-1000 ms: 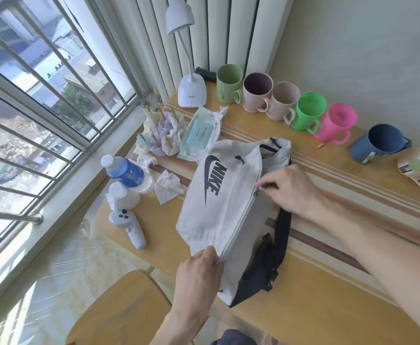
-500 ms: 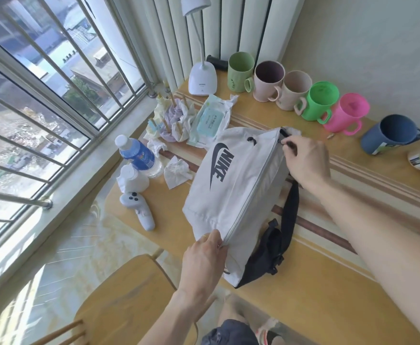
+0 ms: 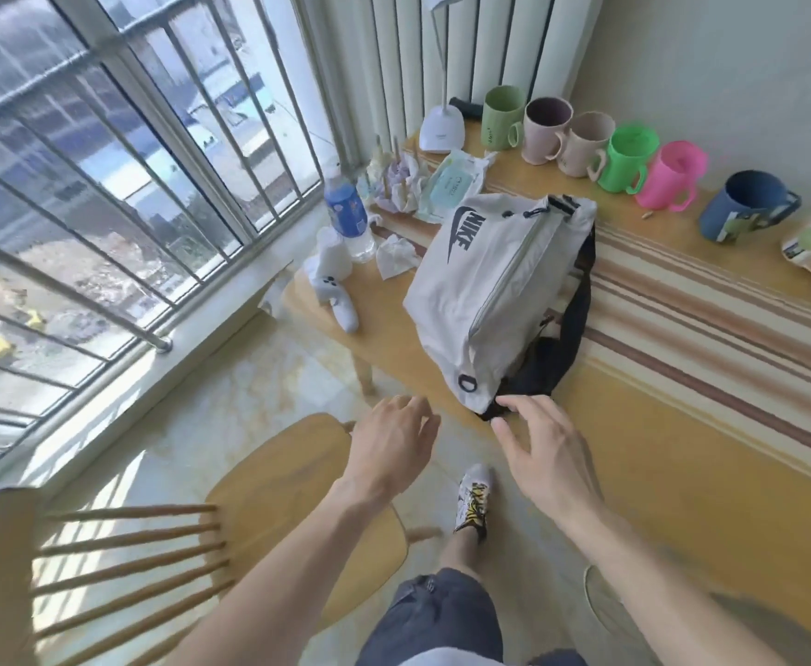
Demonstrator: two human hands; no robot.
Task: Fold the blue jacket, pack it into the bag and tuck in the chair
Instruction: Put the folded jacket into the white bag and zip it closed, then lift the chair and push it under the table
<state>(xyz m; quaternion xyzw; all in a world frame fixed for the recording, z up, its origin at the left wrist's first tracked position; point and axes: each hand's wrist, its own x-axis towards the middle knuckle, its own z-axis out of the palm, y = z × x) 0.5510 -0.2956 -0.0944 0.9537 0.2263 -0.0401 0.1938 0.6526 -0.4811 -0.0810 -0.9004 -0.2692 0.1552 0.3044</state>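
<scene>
A white bag (image 3: 490,290) with a black logo and black strap lies zipped shut on the wooden table (image 3: 682,425), bulging. The blue jacket is not visible. My left hand (image 3: 393,444) hovers open over the floor, just short of the table's near edge, above the wooden chair (image 3: 269,502). My right hand (image 3: 545,454) is open with fingers spread, its fingertips close to the bag's near black corner. The chair stands pulled out from the table, its spindle back at lower left.
Several coloured mugs (image 3: 629,156) line the wall edge. A white lamp (image 3: 442,132), wipes pack (image 3: 456,182), crumpled tissues (image 3: 396,254), water bottle (image 3: 345,218) and white controller (image 3: 341,300) sit at the table's left end. A barred window (image 3: 105,209) runs along the left.
My right hand finished pulling the zip to the far end. Both hands then let go of the bag and drew back toward me. The view dropped, showing the chair.
</scene>
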